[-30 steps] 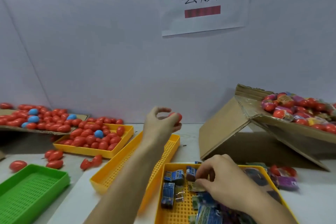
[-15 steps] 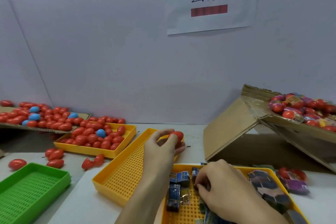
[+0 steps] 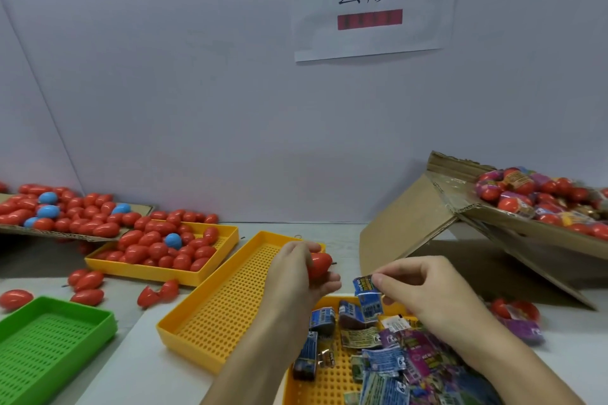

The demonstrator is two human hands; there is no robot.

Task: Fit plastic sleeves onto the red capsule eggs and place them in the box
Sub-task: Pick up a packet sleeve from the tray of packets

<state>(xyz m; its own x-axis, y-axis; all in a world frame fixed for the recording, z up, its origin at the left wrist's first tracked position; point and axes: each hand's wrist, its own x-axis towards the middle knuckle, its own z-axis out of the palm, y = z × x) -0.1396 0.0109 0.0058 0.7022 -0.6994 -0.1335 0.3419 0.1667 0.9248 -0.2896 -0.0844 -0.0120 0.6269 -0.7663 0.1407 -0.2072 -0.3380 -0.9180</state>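
Holding egg and sleeve over the trays

Left hand (image 3: 297,276) grips a red egg (image 3: 319,265); right hand (image 3: 424,289) pinches a blue sleeve (image 3: 368,296). Near yellow tray (image 3: 329,385) holds sleeves, far tray (image 3: 158,273) red eggs, cardboard box (image 3: 427,217) at the worktop's right edge sleeved ones.

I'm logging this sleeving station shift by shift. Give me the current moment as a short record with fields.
left hand: left hand holds one red egg
right hand: right hand pinches a blue sleeve
sleeve on egg: not yet
sleeve supply: yellow tray under the right hand
bare eggs: heaped in the far yellow tray, a few blue among them
finished eggs: in the cardboard box
middle tray: holds nothing visible
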